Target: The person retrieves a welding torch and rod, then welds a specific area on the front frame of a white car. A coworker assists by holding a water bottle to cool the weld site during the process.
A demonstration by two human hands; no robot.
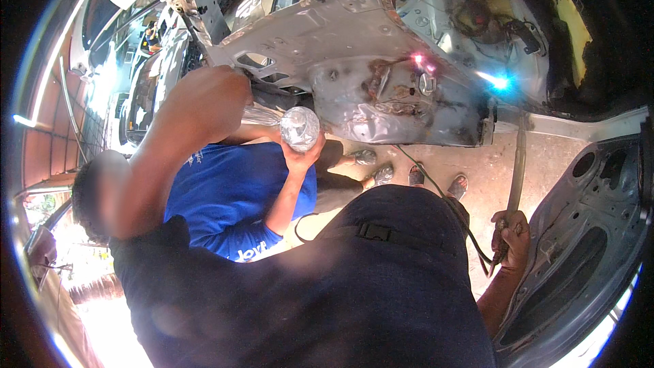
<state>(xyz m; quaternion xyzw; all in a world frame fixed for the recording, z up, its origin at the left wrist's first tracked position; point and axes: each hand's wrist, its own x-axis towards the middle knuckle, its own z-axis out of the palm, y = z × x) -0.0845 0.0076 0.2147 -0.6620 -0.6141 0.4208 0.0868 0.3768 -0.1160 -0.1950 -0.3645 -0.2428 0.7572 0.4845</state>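
Note:
My right hand (512,235) is wrapped round the handle of a gas torch (520,170) at the right, below the car body. The torch's long tube points up toward the sill, and a bright blue-white flame or glare (501,83) burns at the lower edge of the panel there. Scorched, rusty patches mark the bare grey car panel (327,41). My left hand (221,95) is raised at the panel's left end, its fingers hidden behind the back of the hand. Close beside it, a co-worker's hand (300,157) holds a clear plastic bottle (300,128).
The co-worker in a blue shirt (231,197) leans in at my left. A green hose (436,187) runs between the panel and my right side. A dark car door (579,252) stands at the right. Sandalled feet (458,186) are on the concrete floor (545,153).

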